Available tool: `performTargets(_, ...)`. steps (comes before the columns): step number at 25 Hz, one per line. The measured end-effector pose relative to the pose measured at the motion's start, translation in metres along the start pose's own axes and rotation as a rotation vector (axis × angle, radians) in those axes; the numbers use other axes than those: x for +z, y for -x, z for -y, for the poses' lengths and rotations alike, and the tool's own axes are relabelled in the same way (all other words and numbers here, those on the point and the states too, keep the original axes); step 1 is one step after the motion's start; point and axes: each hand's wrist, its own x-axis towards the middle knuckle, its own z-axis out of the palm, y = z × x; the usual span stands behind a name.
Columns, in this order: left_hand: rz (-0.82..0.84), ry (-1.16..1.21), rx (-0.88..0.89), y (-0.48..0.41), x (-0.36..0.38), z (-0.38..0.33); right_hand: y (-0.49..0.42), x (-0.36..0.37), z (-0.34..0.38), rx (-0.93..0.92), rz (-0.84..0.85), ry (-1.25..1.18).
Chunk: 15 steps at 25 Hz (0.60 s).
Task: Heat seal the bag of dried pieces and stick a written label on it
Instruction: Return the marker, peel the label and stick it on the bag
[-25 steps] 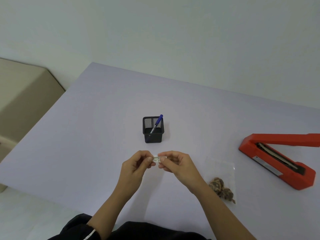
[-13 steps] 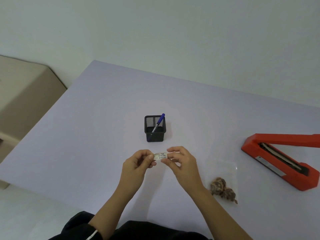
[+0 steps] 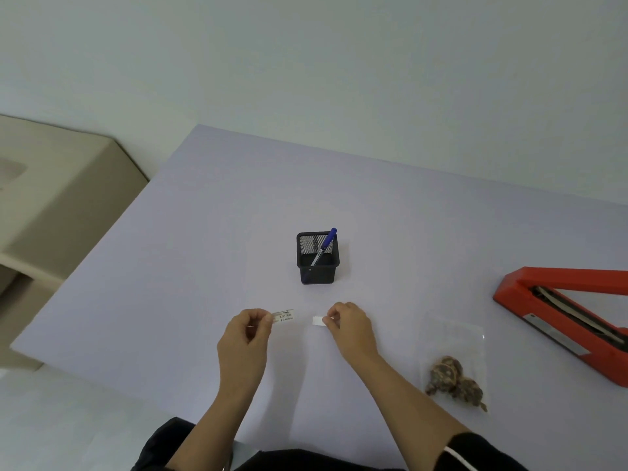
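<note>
The likeliest slip from here is the label (image 3: 283, 316) fouling itself. It is a small, limp strip held by one end only, and if its sticky face is bare, as seems the case, it could curl onto the fingertips (image 3: 268, 317) or fold on itself before it gets to the bag (image 3: 452, 338). It could also land crooked or over a wrinkle, since the thin clear bag lies loose on the table (image 3: 204, 232) and nothing pins it. The blank strip (image 3: 318, 321), probably the peeled backing, may cling to the fingers that pinch it and slow that hand down. Whether the bag's mouth is sealed I cannot tell, so a label set too near it might get in the heat sealer's (image 3: 557, 311) way. The left hand (image 3: 244, 338), nearer the person than the pen holder (image 3: 317, 258) and to its left, pinches the written label between thumb and forefinger, the other fingers curled. The right hand (image 3: 350, 326), straight in front of the pen holder on the person's side, pinches the blank strip the same way. The two pieces are apart. The bag, with dried pieces (image 3: 453, 382) at its near end, lies to the right of the pen holder and nearer the person, untouched.
</note>
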Motion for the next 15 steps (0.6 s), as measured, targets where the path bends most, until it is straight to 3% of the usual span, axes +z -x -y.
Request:
performTargets(9,0.080,0.009,0.034,-0.001,0.032,-0.016,0.007,-0.010,-0.008,-0.013,0.055,-0.014)
performTargets(11,0.104,0.026,0.036,0.001,0.049,-0.024,0.018,-0.028,-0.023,-0.020,-0.027,0.001)
performTargets(15,0.249,0.077,-0.015,0.009,0.106,-0.042,0.040,-0.091,-0.086,0.065,-0.364,0.010)
